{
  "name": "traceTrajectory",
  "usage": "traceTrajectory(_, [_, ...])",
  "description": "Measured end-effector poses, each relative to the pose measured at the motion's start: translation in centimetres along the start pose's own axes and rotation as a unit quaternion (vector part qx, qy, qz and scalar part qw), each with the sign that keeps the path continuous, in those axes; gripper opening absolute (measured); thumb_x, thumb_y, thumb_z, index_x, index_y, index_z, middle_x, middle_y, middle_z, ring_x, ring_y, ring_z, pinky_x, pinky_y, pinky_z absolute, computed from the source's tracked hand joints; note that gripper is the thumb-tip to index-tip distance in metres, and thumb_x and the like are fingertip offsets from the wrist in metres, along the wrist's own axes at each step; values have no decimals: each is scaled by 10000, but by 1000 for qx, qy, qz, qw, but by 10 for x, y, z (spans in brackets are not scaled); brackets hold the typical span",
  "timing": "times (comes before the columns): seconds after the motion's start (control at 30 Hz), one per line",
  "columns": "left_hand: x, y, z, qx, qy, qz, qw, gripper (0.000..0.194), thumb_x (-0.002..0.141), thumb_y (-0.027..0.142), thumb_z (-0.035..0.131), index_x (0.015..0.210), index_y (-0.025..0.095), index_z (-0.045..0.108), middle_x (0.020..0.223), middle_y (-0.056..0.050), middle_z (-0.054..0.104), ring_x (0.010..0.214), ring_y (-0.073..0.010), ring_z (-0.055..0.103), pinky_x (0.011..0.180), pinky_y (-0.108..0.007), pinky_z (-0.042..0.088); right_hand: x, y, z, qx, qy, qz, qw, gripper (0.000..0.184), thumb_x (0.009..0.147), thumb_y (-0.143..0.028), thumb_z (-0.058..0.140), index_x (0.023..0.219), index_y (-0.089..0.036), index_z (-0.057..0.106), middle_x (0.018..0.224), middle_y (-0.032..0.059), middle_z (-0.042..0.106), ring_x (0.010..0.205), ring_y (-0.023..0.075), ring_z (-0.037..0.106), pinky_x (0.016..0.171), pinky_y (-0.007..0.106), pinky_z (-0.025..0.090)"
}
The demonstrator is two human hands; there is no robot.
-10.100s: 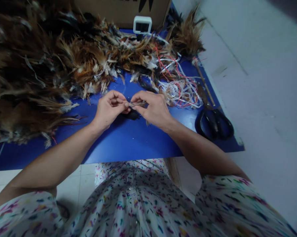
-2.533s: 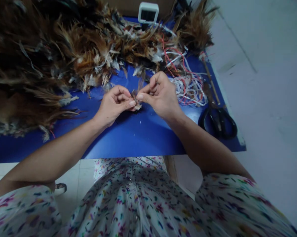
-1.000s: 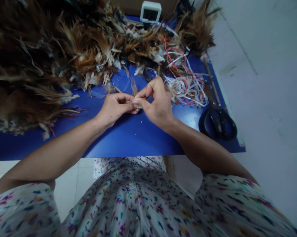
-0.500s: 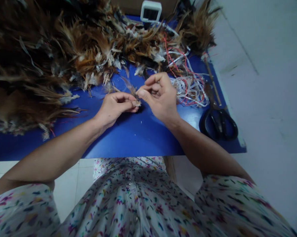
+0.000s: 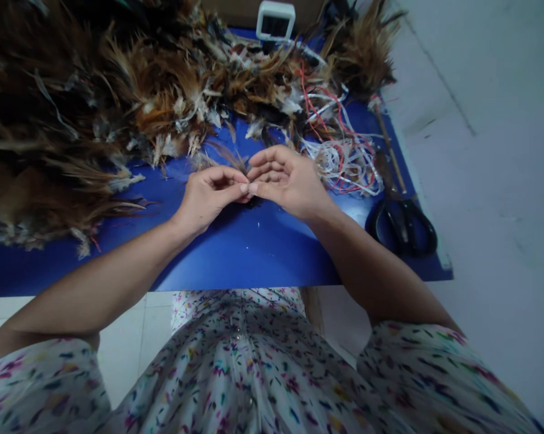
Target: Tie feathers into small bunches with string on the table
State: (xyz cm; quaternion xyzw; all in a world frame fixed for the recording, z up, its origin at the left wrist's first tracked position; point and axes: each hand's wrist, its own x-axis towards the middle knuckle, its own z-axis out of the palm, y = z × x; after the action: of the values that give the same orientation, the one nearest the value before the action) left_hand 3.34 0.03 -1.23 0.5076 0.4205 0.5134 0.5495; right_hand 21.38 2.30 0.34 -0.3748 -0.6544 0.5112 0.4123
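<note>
Over the blue tabletop [image 5: 254, 259], my left hand [image 5: 213, 196] pinches a small bunch of brown feathers [image 5: 236, 160]. The feather tips stick out beyond the fingers, and the base is hidden behind them. My right hand [image 5: 290, 181] meets it, thumb and fingertips at the base of the bunch and touching the left fingertips. Its fingers are curled together; whether they grip the bunch itself is covered by the thumbs.
A big heap of brown feathers [image 5: 163, 78] spreads across the back and left. White and red strings [image 5: 344, 163] lie tangled right of my hands. Black-handled scissors [image 5: 403, 226] rest near the right edge. A white-framed device [image 5: 275, 21] stands at the back.
My right hand has moved down and left, from just above the bunch to its base against my left fingertips. My left hand stays put, still pinching the feathers.
</note>
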Motion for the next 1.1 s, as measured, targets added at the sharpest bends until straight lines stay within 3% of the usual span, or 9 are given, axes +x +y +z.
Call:
traceTrajectory(0.17, [2,-4,-3,41,-11,50,998,338,666,438,887,765,154,734,692,-20,734,612,-131,708,637,-247,620,-1,-5,1,-8,-22,19,1000,285,709,-291,791,929,-159,666,842,16,696,772,137,667,722,280,582])
traceTrajectory(0.37, [3,-5,-5,60,-28,78,995,283,703,408,866,775,162,744,700,-16,737,620,-123,707,637,-237,617,-1,-3,0,-17,-44,21,999,227,748,-213,712,965,-148,725,859,28,712,778,137,657,712,274,552])
traceTrajectory(0.7, [1,-5,-5,82,-38,94,991,279,732,416,844,788,162,742,711,-18,734,640,-126,705,645,-242,615,-2,-6,2,-150,-6,-25,988,168,790,-183,634,905,-144,749,803,23,705,689,117,588,634,249,465])
traceTrajectory(0.83, [2,-5,-5,88,-39,93,991,301,727,440,843,778,163,736,722,-20,737,639,-127,704,646,-248,618,-4,-5,2,-171,-23,-34,985,211,811,-192,606,969,-154,739,832,21,702,712,120,587,657,254,461])
traceTrajectory(1.1, [2,-6,-6,95,-44,95,990,306,731,440,844,788,161,734,714,-19,730,635,-127,699,634,-245,615,-4,-9,3,-219,-10,-42,975,79,806,-191,596,803,-155,666,797,15,658,697,112,529,672,258,424])
